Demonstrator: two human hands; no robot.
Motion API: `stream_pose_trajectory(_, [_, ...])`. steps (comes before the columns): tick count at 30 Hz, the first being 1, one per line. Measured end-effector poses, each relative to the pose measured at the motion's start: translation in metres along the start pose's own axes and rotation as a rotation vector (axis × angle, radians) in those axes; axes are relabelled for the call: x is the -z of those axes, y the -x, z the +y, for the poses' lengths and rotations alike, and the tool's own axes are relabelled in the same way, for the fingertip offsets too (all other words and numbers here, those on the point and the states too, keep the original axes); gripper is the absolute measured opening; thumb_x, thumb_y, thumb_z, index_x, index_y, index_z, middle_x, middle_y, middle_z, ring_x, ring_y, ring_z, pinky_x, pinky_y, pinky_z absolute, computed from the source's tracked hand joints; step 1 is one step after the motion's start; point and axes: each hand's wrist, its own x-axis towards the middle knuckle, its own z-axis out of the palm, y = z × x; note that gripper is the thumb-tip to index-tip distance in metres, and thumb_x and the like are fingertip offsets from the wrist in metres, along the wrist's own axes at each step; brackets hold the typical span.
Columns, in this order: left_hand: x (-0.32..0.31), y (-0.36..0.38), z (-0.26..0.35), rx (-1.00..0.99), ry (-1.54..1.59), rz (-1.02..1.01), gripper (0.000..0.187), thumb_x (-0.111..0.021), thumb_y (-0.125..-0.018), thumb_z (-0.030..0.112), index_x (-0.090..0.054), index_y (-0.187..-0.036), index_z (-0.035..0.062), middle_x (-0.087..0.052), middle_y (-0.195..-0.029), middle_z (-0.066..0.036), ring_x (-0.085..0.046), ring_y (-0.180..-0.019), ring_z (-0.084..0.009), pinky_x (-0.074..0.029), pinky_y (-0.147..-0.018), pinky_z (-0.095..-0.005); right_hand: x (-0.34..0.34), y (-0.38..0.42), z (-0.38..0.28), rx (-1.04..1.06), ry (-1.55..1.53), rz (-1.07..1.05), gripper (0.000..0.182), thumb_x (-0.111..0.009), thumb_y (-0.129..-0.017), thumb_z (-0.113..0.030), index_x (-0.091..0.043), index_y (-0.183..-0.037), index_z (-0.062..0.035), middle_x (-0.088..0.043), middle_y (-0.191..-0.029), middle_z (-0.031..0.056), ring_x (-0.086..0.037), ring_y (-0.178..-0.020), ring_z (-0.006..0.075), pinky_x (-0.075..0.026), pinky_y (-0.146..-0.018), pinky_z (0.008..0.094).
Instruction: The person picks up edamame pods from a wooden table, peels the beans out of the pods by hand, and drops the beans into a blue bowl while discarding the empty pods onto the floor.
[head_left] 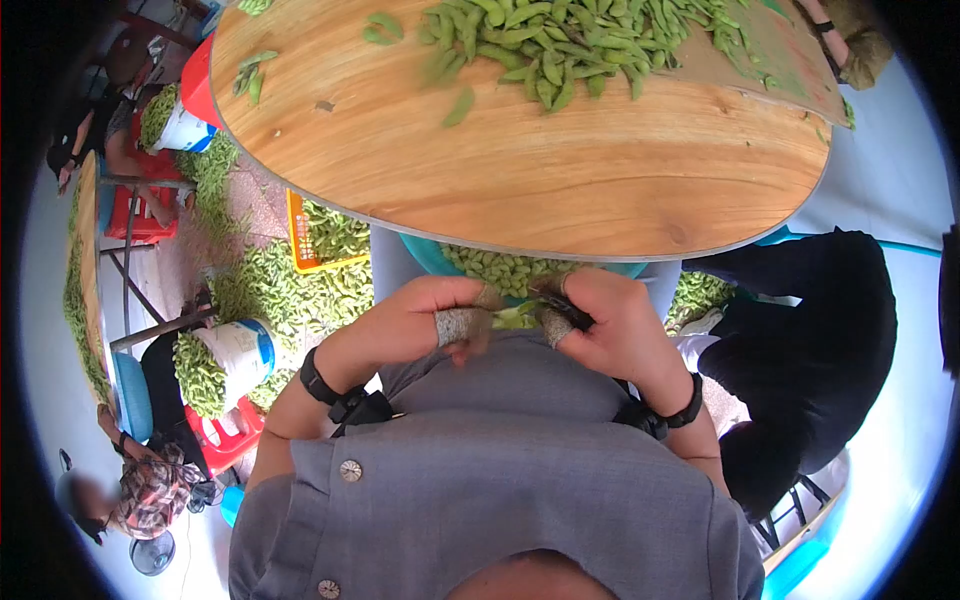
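Observation:
My left hand (408,318) is closed in a pinch, its fingertips wrapped in grey cloth and slightly blurred. A green edamame pod (514,318) lies between it and my right hand (612,322), at the fingertips. The right fingers, also wrapped, curl around the pod's end and a dark, narrow thing (570,312) that I cannot make out. Just beyond both hands, a teal basin (415,250) holds small green beans (510,268), partly under the table edge. On the wooden table (520,175) a heap of edamame pods (560,45) lies at the far side.
An orange crate (297,235) of pods and a white bucket (245,360) stand at left among pods spread over the floor (290,285). Co-workers sit at left; a person in dark clothes (800,350) is close on my right. Another person's hand (835,45) is at upper right.

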Motion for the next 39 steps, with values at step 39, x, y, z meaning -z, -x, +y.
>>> stream_pose_trajectory(39, [-0.025, -0.017, 0.025, -0.372, -0.385, 0.525, 0.044, -0.049, -0.086, -0.002, -0.037, -0.128, 0.0017, -0.061, -0.093, -0.011, -0.062, -0.084, -0.0217, -0.046, -0.073, -0.0296, -0.001, -0.007, -0.013, -0.134, 0.096, 0.406, 0.018, -0.066, -0.082, -0.012, -0.061, -0.096, -0.002, -0.065, -0.08, 0.0114, -0.065, -0.076, 0.0158, -0.05, -0.064, 0.0311])
